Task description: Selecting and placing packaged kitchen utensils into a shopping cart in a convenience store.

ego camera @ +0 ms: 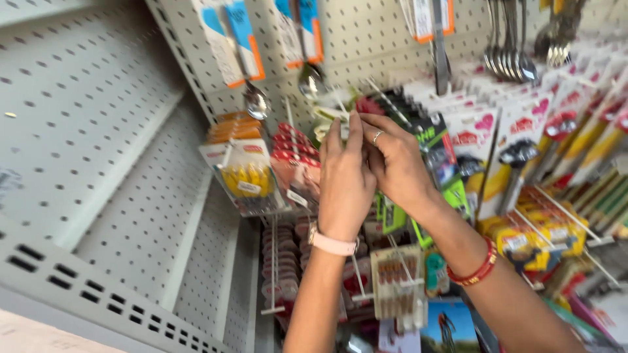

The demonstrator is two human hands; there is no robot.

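Both hands, left hand [345, 176] and right hand [392, 160], pinched a small packet [340, 123] at a hook [376, 91]; crowded neighbouring packs [245, 173] could've been knocked loose.

pegboard wall [98, 131] on the left is bare grey metal. hanging stuff: a yellow-handled pack [247, 178] on a hook, red packs [294, 153] just beside it, carded spoons [252, 59] up top, loose metal spoons [513, 55] upper right, yellow packets [536, 229] lower right.
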